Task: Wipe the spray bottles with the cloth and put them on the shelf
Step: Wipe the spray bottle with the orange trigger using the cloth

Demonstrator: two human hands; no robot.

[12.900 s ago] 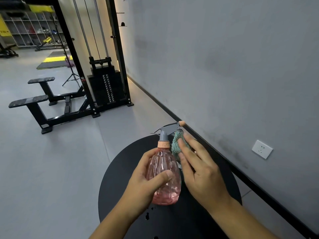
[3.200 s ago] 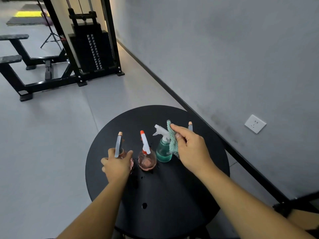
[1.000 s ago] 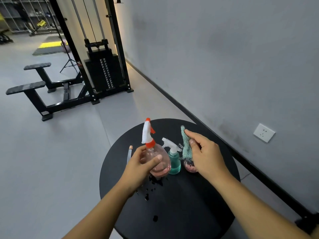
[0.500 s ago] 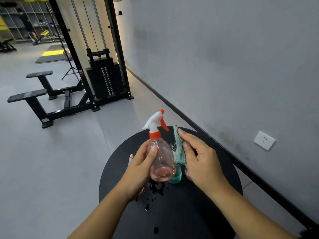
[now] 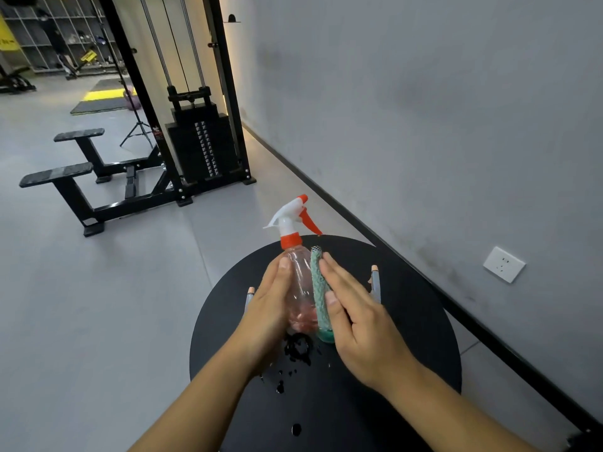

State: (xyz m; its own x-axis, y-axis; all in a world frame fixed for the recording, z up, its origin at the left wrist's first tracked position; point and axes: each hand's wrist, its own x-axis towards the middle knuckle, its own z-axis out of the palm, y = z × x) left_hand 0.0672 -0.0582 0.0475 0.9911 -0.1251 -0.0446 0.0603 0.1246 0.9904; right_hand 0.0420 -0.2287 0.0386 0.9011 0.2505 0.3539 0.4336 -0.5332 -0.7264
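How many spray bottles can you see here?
3 for sure: pink bottle held in the left hand, and two nozzles poking up, one behind it, one behind the right hand. Another may be hidden.

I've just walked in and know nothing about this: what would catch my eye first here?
Front and centre, a clear pink spray bottle with a white and orange trigger head is held upright above a round black table. The left hand grips it while the right hand presses a green cloth flat against its side. Behind, at left, stands a black weight machine.
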